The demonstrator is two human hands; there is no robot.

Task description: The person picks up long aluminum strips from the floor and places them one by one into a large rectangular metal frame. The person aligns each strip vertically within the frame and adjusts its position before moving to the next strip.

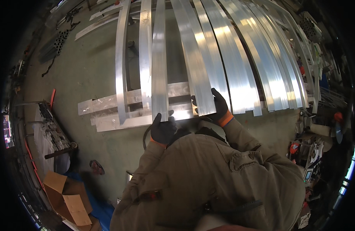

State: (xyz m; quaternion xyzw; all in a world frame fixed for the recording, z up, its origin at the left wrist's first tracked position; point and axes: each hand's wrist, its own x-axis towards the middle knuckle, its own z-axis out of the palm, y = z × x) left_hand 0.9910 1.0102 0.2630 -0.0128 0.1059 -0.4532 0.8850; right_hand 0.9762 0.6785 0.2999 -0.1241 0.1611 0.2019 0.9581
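Long, flat silvery metal bars lie side by side, running away from me. My left hand (163, 130), in a dark glove with an orange cuff, closes round the near end of one bar (159, 77); its thumb is on top and fingertips show past the right edge. To the right, my right hand (220, 106), gloved alike, grips the near end of another bar (200, 86). Its thumb is by the right edge, and fingertips show at the left edge. The undersides of both grips are hidden.
Two crosswise metal beams (108, 122) lie beneath the bars. More bars (239, 69) are packed closely on the right. A rack with metal pieces (54, 133) stands left, an open cardboard box (71, 198) lower left. Tools and equipment (310, 154) crowd the right side.
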